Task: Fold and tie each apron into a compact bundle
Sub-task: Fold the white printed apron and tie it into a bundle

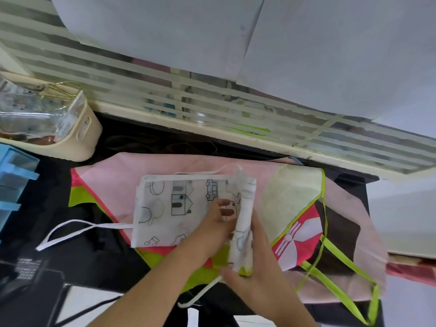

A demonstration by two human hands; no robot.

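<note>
The thin white fabric apron printed with black line drawings (179,208) lies folded flat on top of the pink apron with neon-green and red trim (295,197), near the middle of the dark surface (99,251). Its right end is already rolled into a tube, and both hands work on this roll. The left hand (212,228) presses with curled fingers at the inner side of the roll, and the right hand (250,272) grips the near end of the roll from outside.

The roll may spring open if either hand loosens, because the fabric looks light and stiff. The white tie strap (68,233) trails far to the left, and a second one hangs over the near edge, so they could be caught or lost before tying. The pink apron below may also slide with the roll.

I count two aprons, two hands, at least two white straps, one cream plastic basket (80,138) at the back left.
</note>
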